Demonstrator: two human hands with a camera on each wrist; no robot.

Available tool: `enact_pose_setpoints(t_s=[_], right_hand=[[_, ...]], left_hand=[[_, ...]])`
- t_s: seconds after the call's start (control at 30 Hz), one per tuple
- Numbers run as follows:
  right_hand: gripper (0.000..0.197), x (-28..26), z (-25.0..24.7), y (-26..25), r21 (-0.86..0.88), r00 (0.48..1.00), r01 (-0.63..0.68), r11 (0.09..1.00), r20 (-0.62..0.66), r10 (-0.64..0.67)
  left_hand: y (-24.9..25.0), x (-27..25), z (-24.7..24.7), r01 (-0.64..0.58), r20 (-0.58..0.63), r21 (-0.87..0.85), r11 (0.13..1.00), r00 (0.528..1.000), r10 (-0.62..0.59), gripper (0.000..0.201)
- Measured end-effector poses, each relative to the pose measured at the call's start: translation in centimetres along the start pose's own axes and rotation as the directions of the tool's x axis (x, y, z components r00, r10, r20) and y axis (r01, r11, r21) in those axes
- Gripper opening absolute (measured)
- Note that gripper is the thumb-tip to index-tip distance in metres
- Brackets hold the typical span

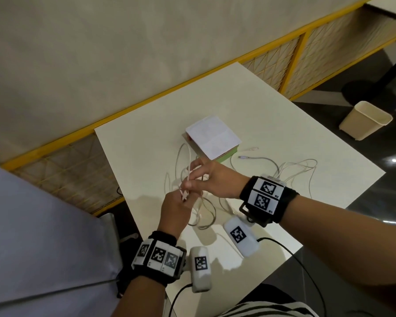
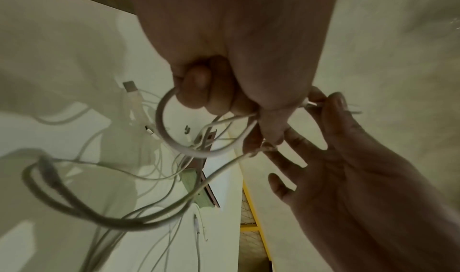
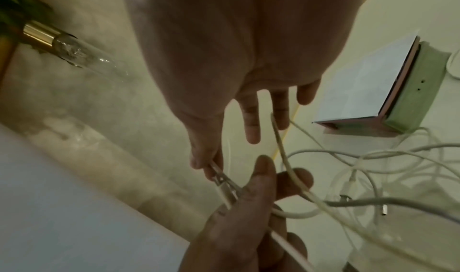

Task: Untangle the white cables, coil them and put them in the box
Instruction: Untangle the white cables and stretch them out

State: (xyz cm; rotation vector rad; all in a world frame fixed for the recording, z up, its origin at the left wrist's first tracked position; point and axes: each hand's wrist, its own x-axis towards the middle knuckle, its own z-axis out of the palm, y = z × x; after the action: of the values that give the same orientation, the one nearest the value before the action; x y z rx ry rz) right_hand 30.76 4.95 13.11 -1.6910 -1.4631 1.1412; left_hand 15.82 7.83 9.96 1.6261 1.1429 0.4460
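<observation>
Several white cables [image 1: 202, 213] lie tangled on the white table [image 1: 284, 124], with more loops [image 1: 295, 167] to the right. My left hand [image 1: 183, 198] is raised above them and grips a bundle of cable ends, a thick loop [image 2: 174, 144] hanging from its curled fingers. My right hand [image 1: 192, 177] meets it from the right and pinches the plug ends [image 3: 219, 175] between thumb and forefinger, its other fingers spread. The box [image 1: 213, 138] has a white lid and a green base and stands shut just behind the hands. It also shows in the right wrist view [image 3: 373, 83].
Two loose plug ends [image 1: 249, 149] lie right of the box. A beige bin [image 1: 366, 121] stands on the dark floor past the table's right edge. A yellow-framed lattice panel [image 1: 284, 62] runs along the wall behind. The table's near edge is below my wrists.
</observation>
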Motion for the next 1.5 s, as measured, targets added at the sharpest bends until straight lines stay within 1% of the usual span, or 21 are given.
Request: enact_pose_setpoints(t_s=[0.07, 0.17, 0.27, 0.37, 0.43, 0.47, 0.6, 0.67, 0.73, 0.8, 0.87, 0.9, 0.93, 1.0, 1.03, 1.13, 1.23, 1.3, 1.37, 1.43, 1.5], right_hand=[[0.020, -0.2, -0.5, -0.4, -0.023, 1.000, -0.022, 0.999, 0.010, 0.022], [0.037, -0.5, -1.0, 0.1, -0.134, 0.997, -0.059, 0.989, 0.032, 0.064], [0.053, -0.8, -0.1, 1.9, -0.227, 0.988, -0.090, 0.970, 0.105, 0.117], [0.040, -1.0, 1.3, 4.5, -0.310, 0.991, -0.103, 0.945, 0.053, 0.125], [0.023, -1.1, 1.5, 6.4, -0.341, 0.994, -0.106, 0.934, -0.033, 0.101], [0.021, -1.3, 1.4, 7.2, -0.349, 0.992, -0.124, 0.929, -0.053, 0.113], [0.039, -2.2, 0.6, 10.0, -0.424, 0.980, -0.183, 0.887, -0.001, 0.201], [0.047, -2.5, 0.4, 10.5, -0.446, 0.975, -0.207, 0.871, -0.025, 0.219], [0.051, -2.6, 0.4, 9.6, -0.399, 0.973, -0.217, 0.891, -0.160, 0.165], [0.067, -2.3, 0.7, 7.6, -0.276, 0.958, -0.153, 0.949, -0.276, 0.074], [0.091, -1.4, 1.1, 5.3, -0.174, 0.955, -0.064, 0.983, -0.298, 0.009], [0.093, -0.8, 1.4, 4.6, -0.164, 0.954, -0.034, 0.986, -0.301, -0.017], [0.081, -0.3, 1.4, 4.0, -0.158, 0.953, 0.001, 0.987, -0.298, -0.049], [0.033, 0.2, 1.1, 3.2, -0.065, 0.964, 0.046, 0.997, -0.258, -0.061], [0.018, 0.0, 0.7, 3.1, 0.017, 0.976, 0.033, 0.999, -0.216, -0.028], [0.026, -2.1, -1.2, 4.2, 0.205, 0.990, -0.095, 0.974, -0.079, 0.114], [0.032, -5.0, -3.2, 6.9, 0.351, 0.970, -0.233, 0.907, 0.015, 0.244], [0.030, -6.5, -4.2, 9.0, 0.261, 0.945, -0.324, 0.909, 0.059, 0.320], [0.029, -7.4, -4.8, 11.3, -0.042, 0.939, -0.337, 0.940, 0.059, 0.340], [0.025, -8.1, -5.0, 13.4, -0.319, 0.941, -0.299, 0.900, 0.060, 0.334], [0.017, -8.9, -5.1, 15.5, -0.421, 0.917, -0.339, 0.841, 0.053, 0.396]], left_hand=[[-0.1, 0.2, -0.3, -0.004, -0.024, 0.026, 1.000, 1.000, 0.005, 0.030], [-0.3, 0.2, -1.1, 0.034, -0.080, -0.041, 0.999, 0.996, -0.037, 0.041], [0.1, 0.4, -2.1, 0.029, -0.067, -0.098, 0.995, 0.997, -0.035, 0.044], [0.5, 0.8, -3.1, -0.006, -0.096, -0.101, 0.995, 0.995, -0.003, 0.048], [0.6, 1.0, -4.0, -0.021, -0.137, -0.199, 0.980, 0.990, -0.007, 0.051], [0.7, 1.1, -4.4, -0.031, -0.154, -0.277, 0.960, 0.988, -0.013, 0.052], [0.9, 1.1, -6.4, -0.092, -0.210, -0.487, 0.868, 0.977, -0.015, 0.054], [1.2, 1.0, -7.0, -0.094, -0.185, -0.567, 0.819, 0.983, -0.016, 0.058], [1.6, 0.8, -7.0, -0.062, -0.123, -0.645, 0.762, 0.992, -0.023, 0.057], [2.0, 0.4, -6.5, -0.019, -0.037, -0.683, 0.730, 0.999, -0.009, 0.050], [2.1, 0.2, -5.8, 0.022, 0.064, -0.682, 0.731, 0.998, 0.030, 0.047], [2.0, 0.1, -5.4, 0.036, 0.106, -0.676, 0.736, 0.993, 0.049, 0.048], [2.0, -0.1, -5.1, 0.049, 0.136, -0.675, 0.737, 0.989, 0.059, 0.049], [1.8, -0.3, -4.8, 0.070, 0.150, -0.700, 0.711, 0.987, 0.051, 0.049], [1.6, -0.4, -4.9, 0.080, 0.132, -0.718, 0.691, 0.991, 0.023, 0.046], [0.1, -0.6, -5.6, 0.091, 0.032, -0.756, 0.648, 0.994, -0.102, 0.049], [-2.9, -0.9, -6.1, 0.148, -0.023, -0.754, 0.640, 0.968, -0.251, 0.057], [-5.3, -1.4, -5.8, 0.222, -0.027, -0.724, 0.654, 0.937, -0.348, 0.052], [-7.4, -2.3, -5.1, 0.304, -0.038, -0.623, 0.721, 0.908, -0.416, 0.036], [-8.9, -3.4, -4.3, 0.373, -0.076, -0.472, 0.798, 0.885, -0.459, 0.020], [-9.9, -4.4, -3.7, 0.414, -0.103, -0.371, 0.831, 0.871, -0.480, 0.012]])
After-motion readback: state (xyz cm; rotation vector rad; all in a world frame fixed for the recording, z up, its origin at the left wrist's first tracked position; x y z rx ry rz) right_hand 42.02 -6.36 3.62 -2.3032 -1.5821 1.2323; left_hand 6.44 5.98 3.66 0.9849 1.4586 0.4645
